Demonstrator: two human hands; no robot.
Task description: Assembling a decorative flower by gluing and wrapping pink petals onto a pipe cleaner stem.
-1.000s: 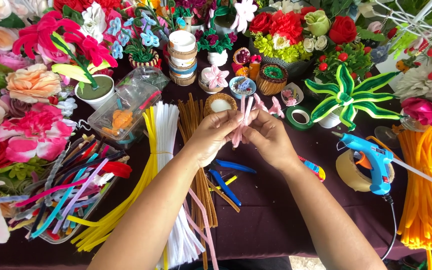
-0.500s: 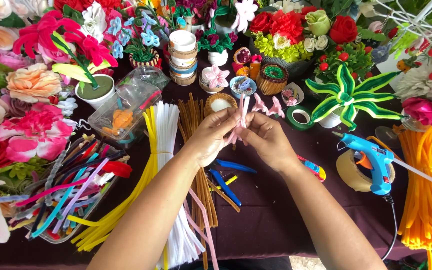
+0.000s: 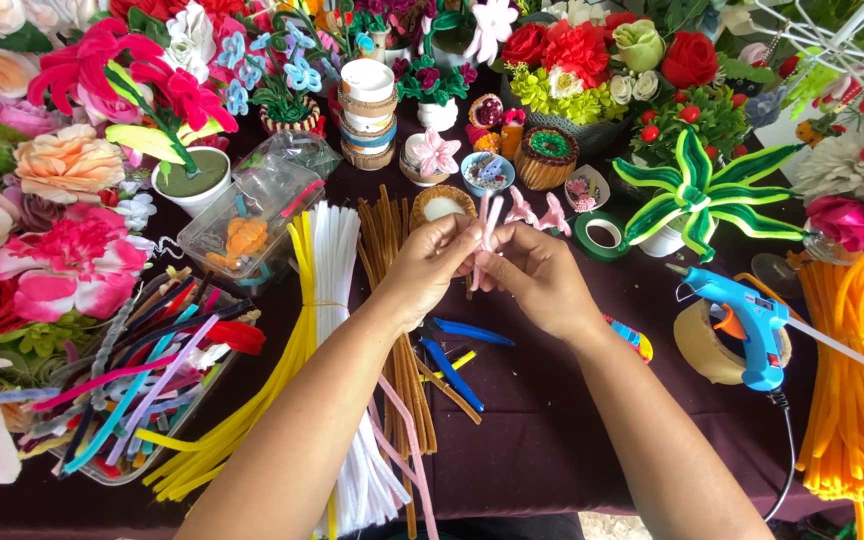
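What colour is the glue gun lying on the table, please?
The glue gun is bright blue with an orange trigger, seen in the head view.

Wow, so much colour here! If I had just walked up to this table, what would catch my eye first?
Probably the two hands at the centre: the left hand and right hand meet over the dark tablecloth, pinching a pale pink pipe cleaner piece between them. Next, the handmade flowers crowding the left and far edges, and the bundles of yellow and white pipe cleaners beside the left forearm. On the right lies a blue glue gun.
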